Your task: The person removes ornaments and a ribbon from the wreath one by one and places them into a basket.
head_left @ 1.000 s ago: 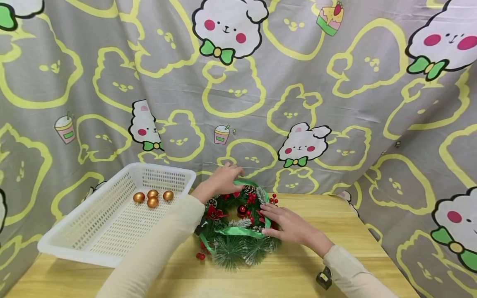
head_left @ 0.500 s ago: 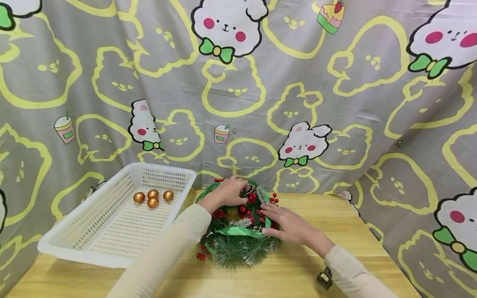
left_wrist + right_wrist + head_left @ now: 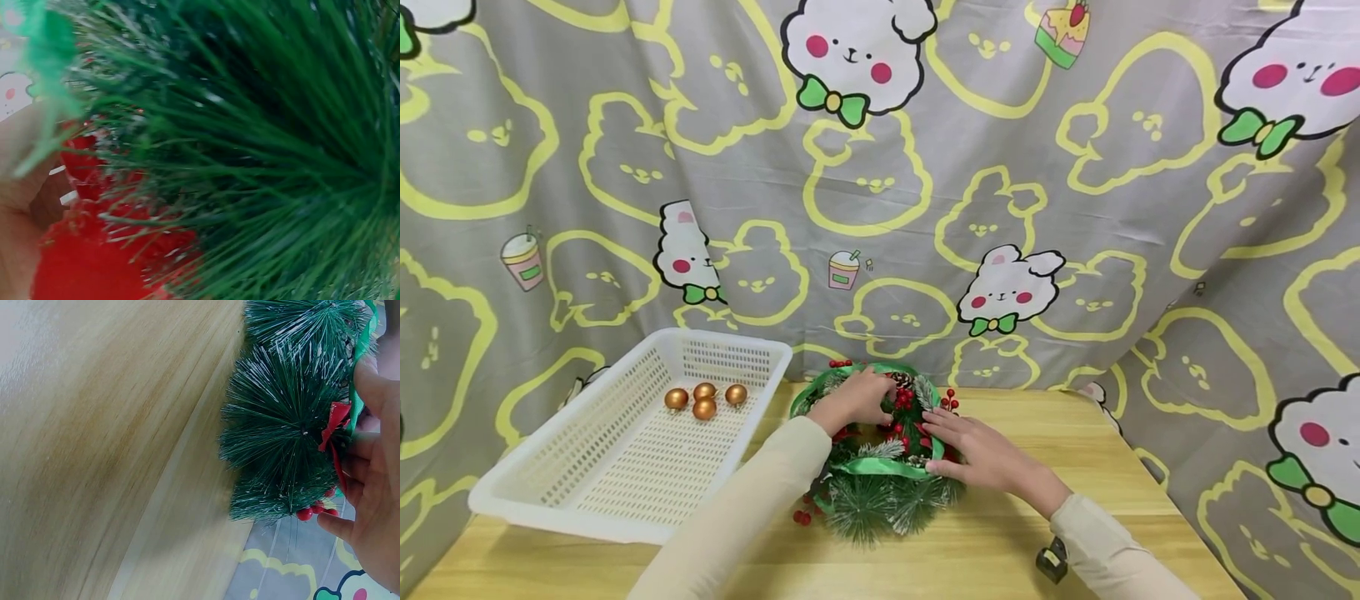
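Note:
A green Christmas wreath point(image 3: 868, 504) lies on the table, trimmed with green ribbon, red berries, pine cones and frosted sprigs. Reaching in from the left, my left hand point(image 3: 859, 396) lies over its upper left part, fingers bent down toward the middle. Pine needles point(image 3: 269, 125) and a red cloth flower point(image 3: 94, 262) hide most of that hand in the left wrist view; I cannot tell whether it grips anything. My right hand point(image 3: 977, 448) rests on the wreath's right side, fingers straight across the green ribbon point(image 3: 891, 468). In the right wrist view its fingers touch the edge by red berries point(image 3: 312, 511).
A white plastic basket point(image 3: 512, 508) stands on the left of the wooden table point(image 3: 1060, 450), with several gold baubles point(image 3: 704, 408) inside. Near my right sleeve lies a small black object point(image 3: 1052, 562). A patterned curtain point(image 3: 880, 192) hangs right behind the table.
My left hand has come down from above the wreath's far edge to its inner part, nearer the centre. The right hand stays where it was on the right side.

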